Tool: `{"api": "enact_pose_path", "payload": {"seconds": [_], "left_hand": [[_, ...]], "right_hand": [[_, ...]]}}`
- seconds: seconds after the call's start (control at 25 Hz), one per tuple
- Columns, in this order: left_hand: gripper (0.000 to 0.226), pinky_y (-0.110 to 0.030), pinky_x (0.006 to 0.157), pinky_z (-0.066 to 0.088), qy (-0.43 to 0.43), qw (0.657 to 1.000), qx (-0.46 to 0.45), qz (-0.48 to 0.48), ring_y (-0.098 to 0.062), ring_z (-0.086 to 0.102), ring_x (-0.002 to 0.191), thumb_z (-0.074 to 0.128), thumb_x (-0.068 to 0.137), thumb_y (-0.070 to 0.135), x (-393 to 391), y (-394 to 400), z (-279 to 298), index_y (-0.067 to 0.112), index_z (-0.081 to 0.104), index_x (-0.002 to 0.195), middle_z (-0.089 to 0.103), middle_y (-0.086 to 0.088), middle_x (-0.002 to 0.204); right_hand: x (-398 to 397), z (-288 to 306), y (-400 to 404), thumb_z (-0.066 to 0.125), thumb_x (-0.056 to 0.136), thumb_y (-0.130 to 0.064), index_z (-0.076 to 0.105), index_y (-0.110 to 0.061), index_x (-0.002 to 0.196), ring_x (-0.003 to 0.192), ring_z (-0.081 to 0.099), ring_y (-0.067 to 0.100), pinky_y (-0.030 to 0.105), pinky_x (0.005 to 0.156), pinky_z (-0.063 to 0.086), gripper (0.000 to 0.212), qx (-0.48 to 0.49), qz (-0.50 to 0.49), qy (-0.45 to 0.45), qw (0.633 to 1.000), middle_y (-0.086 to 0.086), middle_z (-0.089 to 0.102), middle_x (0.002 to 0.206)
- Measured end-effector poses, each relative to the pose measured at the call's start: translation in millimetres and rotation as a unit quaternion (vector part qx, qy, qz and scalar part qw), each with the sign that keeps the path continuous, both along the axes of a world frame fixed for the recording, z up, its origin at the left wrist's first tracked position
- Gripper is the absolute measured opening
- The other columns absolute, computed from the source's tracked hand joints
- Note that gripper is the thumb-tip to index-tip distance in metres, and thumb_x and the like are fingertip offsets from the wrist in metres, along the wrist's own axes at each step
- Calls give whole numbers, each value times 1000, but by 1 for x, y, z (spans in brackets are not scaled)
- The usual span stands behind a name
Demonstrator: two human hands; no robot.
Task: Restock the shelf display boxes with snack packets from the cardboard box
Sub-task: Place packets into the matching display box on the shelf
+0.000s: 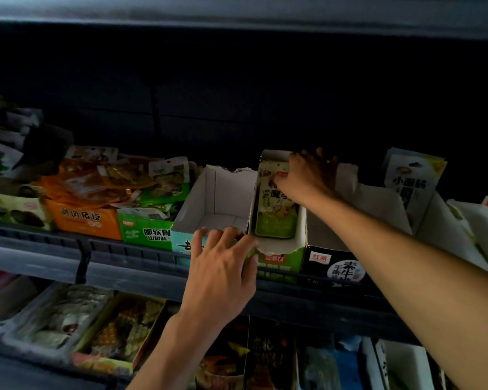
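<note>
The right hand [307,175] reaches deep, fingers curled over the top of a green snack packet [275,206] standing in the green display box [279,257], likely seating it upright. Just below-left, the left hand [223,266], fingers spread, presses that box's front corner, probably steadying it. The cardboard supply box is out of frame; the shelf's back is too dark to read.

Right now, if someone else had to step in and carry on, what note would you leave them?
Left hand: open, steadying the front of the green display box.
Right hand: reaching into that box, on the green snack packets standing inside.
Done: green box holds packets.
Left: the white-lined box beside it looks empty; the orange box is already heaped. The cardboard supply box is out of view.
</note>
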State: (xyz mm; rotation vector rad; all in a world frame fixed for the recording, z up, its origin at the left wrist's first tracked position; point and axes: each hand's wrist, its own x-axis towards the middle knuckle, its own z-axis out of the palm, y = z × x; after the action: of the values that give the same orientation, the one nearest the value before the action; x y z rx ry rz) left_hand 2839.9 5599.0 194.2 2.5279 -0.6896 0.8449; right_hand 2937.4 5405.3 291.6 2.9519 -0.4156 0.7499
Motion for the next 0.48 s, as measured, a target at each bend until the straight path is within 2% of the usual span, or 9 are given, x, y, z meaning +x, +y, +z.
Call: {"api": "enact_pose_path", "payload": {"seconds": [0.12,0.32,0.4,0.48], "left_hand": [[16,-49,99,40,0,1000,0,-6,-20,58,95,55,89,35,1,2,-1,30,64,101,63,8,101],[18,-51,101,37,-10,1000,7,-8,-22,58,100,62,88,33,1,3,0,29,63,106,64,6,106],[28,-54,106,35,-10,1000,14,-16,-24,58,105,59,89,35,1,4,-2,27,62,115,64,4,110],[49,-60,114,27,-10,999,38,-17,-28,54,120,49,91,42,-2,4,-6,24,52,136,60,0,127]], "right_hand": [[-1,4,3,59,89,-48,52,-20,136,143,25,34,54,115,19,55,-12,14,5,1000,7,38,151],[-16,-4,-4,61,87,-50,29,-25,150,144,22,30,51,115,25,75,5,107,2,994,4,28,157],[-31,-6,-12,59,87,-58,25,-25,152,147,18,27,51,117,23,80,11,118,9,993,2,24,159],[-56,-5,-19,56,87,-64,20,-26,154,149,14,25,49,118,22,85,24,130,4,991,2,19,162]]}}
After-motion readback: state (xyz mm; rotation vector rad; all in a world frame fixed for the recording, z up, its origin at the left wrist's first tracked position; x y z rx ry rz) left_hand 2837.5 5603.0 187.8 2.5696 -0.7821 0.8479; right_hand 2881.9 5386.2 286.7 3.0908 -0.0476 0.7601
